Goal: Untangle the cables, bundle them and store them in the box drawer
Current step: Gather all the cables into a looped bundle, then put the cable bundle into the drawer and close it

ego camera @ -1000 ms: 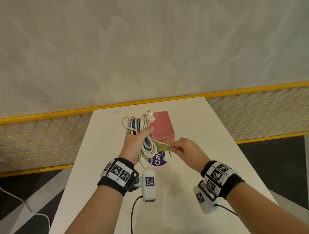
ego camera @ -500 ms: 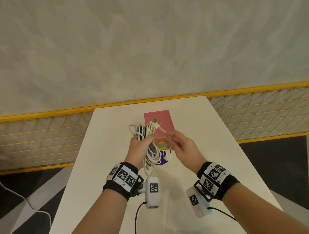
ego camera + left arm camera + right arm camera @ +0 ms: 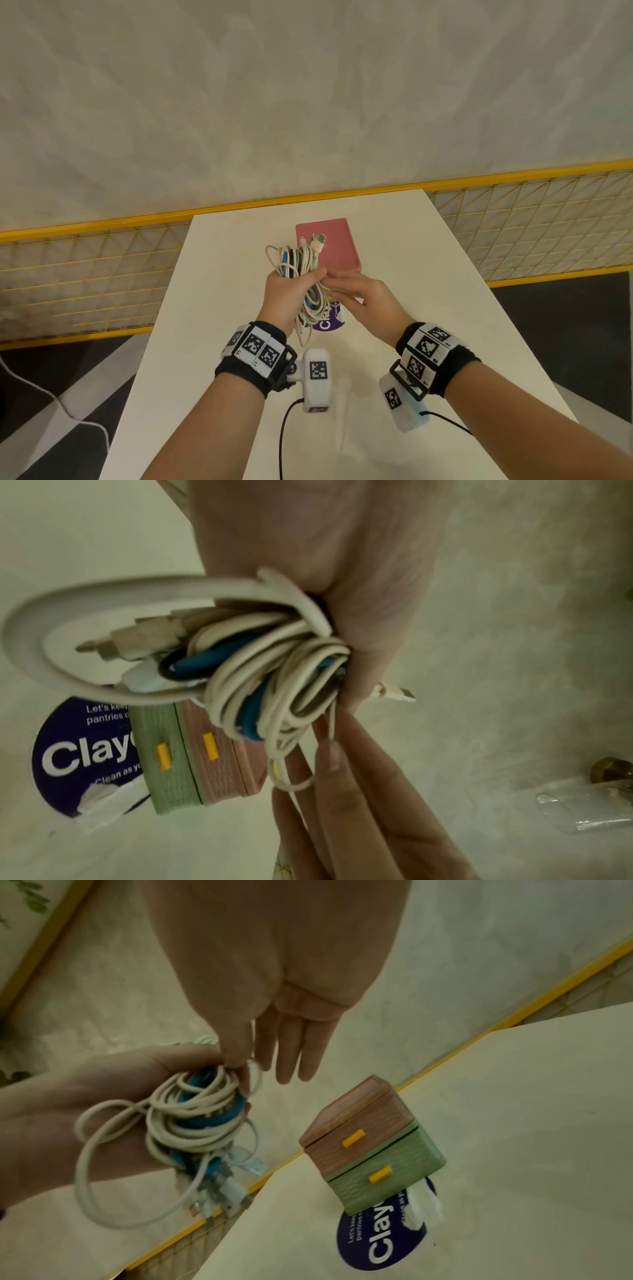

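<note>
We hold the cables [image 3: 301, 274] in our left hand [image 3: 291, 294], fingers curled round the middle of the coil. The bundle is lifted above the table [image 3: 219, 308] and runs from 12 o'clock, where loops and plugs fan out past the knuckles, to 6 o'clock, where loose ends hang toward the wrist. White strands wrap a blue one and a dark one.

Our right hand [image 3: 363, 301] sits just beside the left, at its 3 o'clock. Thumb and forefinger pinch a thin white strand at the coil's edge; the other fingers [image 3: 291, 1053] are straight and free. We judge that the winding is nearly done and this last end needs tucking in.

The box [image 3: 373, 1142] stands on the table at 12 o'clock from both hands, partly hidden behind the coil in the head view. It has two drawers, pink over green, each with a yellow handle [image 3: 354, 1138], and both look closed. The fronts face us, so the pull runs toward 6 o'clock. The right hand is the nearer and freer one for opening a drawer. The coil's long axis lies roughly along the drawer's travel, so it should go in lengthwise, though the bundle looks bulky for the drawer.

A round blue sticker [image 3: 325, 323] and a torn white scrap [image 3: 424, 1202] lie at the box's near edge, flat, unlikely to block a drawer.
</note>
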Demonstrator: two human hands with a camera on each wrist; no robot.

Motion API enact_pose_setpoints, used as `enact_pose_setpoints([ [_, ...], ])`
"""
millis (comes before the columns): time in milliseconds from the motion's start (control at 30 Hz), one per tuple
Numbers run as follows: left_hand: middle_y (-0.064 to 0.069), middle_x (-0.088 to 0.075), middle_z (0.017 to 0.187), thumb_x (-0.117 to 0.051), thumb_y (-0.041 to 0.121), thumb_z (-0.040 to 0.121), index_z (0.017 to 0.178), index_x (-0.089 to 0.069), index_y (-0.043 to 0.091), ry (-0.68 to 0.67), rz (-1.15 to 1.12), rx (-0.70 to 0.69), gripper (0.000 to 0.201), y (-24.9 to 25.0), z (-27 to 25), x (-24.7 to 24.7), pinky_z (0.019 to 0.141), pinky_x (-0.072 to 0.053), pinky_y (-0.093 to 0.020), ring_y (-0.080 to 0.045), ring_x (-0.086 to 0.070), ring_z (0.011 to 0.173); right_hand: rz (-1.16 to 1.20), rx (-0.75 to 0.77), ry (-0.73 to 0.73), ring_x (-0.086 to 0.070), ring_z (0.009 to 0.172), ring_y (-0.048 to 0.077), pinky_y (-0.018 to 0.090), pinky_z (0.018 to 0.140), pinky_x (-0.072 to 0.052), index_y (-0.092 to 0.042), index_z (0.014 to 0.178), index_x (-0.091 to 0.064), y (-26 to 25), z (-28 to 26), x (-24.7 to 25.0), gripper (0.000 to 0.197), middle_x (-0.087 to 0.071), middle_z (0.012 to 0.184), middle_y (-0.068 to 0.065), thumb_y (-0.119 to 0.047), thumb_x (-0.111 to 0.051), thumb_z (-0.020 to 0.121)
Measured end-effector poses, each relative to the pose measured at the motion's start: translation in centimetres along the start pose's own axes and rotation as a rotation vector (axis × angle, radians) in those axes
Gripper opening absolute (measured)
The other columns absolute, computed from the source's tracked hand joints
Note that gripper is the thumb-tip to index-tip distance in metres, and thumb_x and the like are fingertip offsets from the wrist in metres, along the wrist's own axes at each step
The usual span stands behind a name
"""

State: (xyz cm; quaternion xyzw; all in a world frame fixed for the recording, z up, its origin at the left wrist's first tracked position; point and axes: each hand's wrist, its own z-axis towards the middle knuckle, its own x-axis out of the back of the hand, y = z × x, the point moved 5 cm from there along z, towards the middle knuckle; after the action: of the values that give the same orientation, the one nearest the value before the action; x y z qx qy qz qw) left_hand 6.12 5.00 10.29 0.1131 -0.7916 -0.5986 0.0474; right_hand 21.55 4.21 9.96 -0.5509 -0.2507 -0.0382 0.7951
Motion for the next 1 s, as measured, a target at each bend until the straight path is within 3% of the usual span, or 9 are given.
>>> enact_pose_setpoints([
  [133, -0.008, -0.068, 0.080, -0.074, -0.001, 0.076, 0.097, -0.066, 0.004, 0.029, 0.211, -0.027, 0.023, 0.3, 1.9, 1.4, 0.052, -0.051, -0.019, -0.017, -0.066, 0.066, 0.030, -0.149, 0.102, -0.061, 0.112, 0.012, 0.027, 0.097, -0.049, -0.036, 0.109, -0.061, 3.0, -0.5, 1.4, 0.035, -0.063, 0.119, -0.009, -0.006, -0.053, 0.093],
  [200, -0.006, -0.063, 0.076, -0.069, -0.004, 0.075, 0.096, -0.064, 0.005, 0.034, 0.338, -0.033, 0.023, 0.3, 3.2, 1.5, 0.048, -0.047, -0.019, -0.018, -0.061, 0.065, 0.025, -0.273, 0.149, -0.062, 0.107, 0.015, 0.015, 0.086, -0.049, -0.033, 0.110, -0.060, 4.9, -0.8, 2.0, 0.037, -0.062, 0.116, -0.006, -0.003, -0.049, 0.093],
  [267, -0.005, -0.062, 0.078, -0.068, -0.001, 0.073, 0.096, -0.061, 0.009, 0.029, 0.462, -0.047, 0.026, 0.2, 4.4, 1.0, 0.055, -0.049, -0.025, -0.020, -0.060, 0.067, -0.010, -0.404, 0.164, -0.061, 0.100, 0.013, 0.011, 0.079, -0.044, -0.024, 0.115, -0.059, 6.8, -1.3, 2.3, 0.033, -0.062, 0.116, -0.006, -0.003, -0.046, 0.092],
  [433, 0.001, -0.067, 0.088, -0.070, 0.010, 0.068, 0.109, -0.057, 0.023, -0.125, 0.768, -0.085, 0.045, -1.3, 6.3, -1.3, 0.074, -0.055, -0.034, -0.022, -0.065, 0.082, 0.015, -0.639, 0.143, -0.061, 0.093, 0.017, 0.024, 0.075, -0.050, -0.018, 0.125, -0.050, 10.8, -2.0, 0.8, 0.037, -0.064, 0.113, 0.003, -0.006, -0.050, 0.090],
  [500, 0.001, -0.069, 0.089, -0.071, 0.014, 0.065, 0.107, -0.060, 0.026, -0.152, 0.827, -0.080, 0.045, -1.7, 7.2, -1.6, 0.076, -0.057, -0.036, -0.021, -0.066, 0.082, 0.045, -0.722, 0.128, -0.062, 0.093, 0.020, 0.023, 0.070, -0.049, -0.018, 0.131, -0.043, 12.1, -1.9, -0.3, 0.043, -0.064, 0.110, 0.004, -0.008, -0.051, 0.089],
  [633, 0.000, -0.066, 0.082, -0.069, 0.013, 0.064, 0.092, -0.059, 0.022, -0.280, 1.020, -0.012, 0.031, -2.0, 8.2, -1.7, 0.069, -0.054, -0.030, -0.022, -0.066, 0.079, 0.180, -0.838, 0.157, -0.063, 0.096, 0.025, 0.043, 0.088, -0.053, -0.016, 0.142, -0.025, 14.3, -0.6, -2.6, 0.063, -0.067, 0.107, 0.011, -0.007, -0.055, 0.087],
  [700, -0.001, -0.067, 0.083, -0.068, 0.014, 0.062, 0.098, -0.060, 0.021, -0.302, 1.063, -0.013, 0.037, -2.2, 8.4, -1.7, 0.072, -0.058, -0.034, -0.022, -0.067, 0.077, 0.313, -0.899, 0.226, -0.064, 0.092, 0.028, 0.042, 0.082, -0.054, -0.015, 0.144, -0.018, 14.9, 0.6, -3.6, 0.069, -0.065, 0.111, 0.019, -0.007, -0.057, 0.088],
  [833, -0.002, -0.066, 0.089, -0.068, 0.016, 0.065, 0.116, -0.052, 0.020, -0.309, 1.154, -0.058, 0.053, -2.7, 8.4, -2.0, 0.075, -0.058, -0.041, -0.024, -0.066, 0.079, 0.478, -0.935, 0.324, -0.063, 0.066, 0.023, 0.030, 0.052, -0.053, -0.010, 0.127, -0.034, 16.1, 3.1, -5.3, 0.052, -0.065, 0.092, 0.017, -0.007, -0.063, 0.084],
  [1000, -0.004, -0.064, 0.101, -0.066, 0.016, 0.071, 0.133, -0.038, 0.019, -0.330, 1.214, -0.074, 0.068, -2.8, 8.3, -2.2, 0.079, -0.056, -0.042, -0.026, -0.064, 0.088, 0.505, -0.902, 0.414, -0.063, 0.061, 0.025, 0.031, 0.053, -0.053, 0.000, 0.116, -0.044, 16.9, 3.4, -5.9, 0.045, -0.067, 0.087, 0.022, -0.003, -0.069, 0.077],
])
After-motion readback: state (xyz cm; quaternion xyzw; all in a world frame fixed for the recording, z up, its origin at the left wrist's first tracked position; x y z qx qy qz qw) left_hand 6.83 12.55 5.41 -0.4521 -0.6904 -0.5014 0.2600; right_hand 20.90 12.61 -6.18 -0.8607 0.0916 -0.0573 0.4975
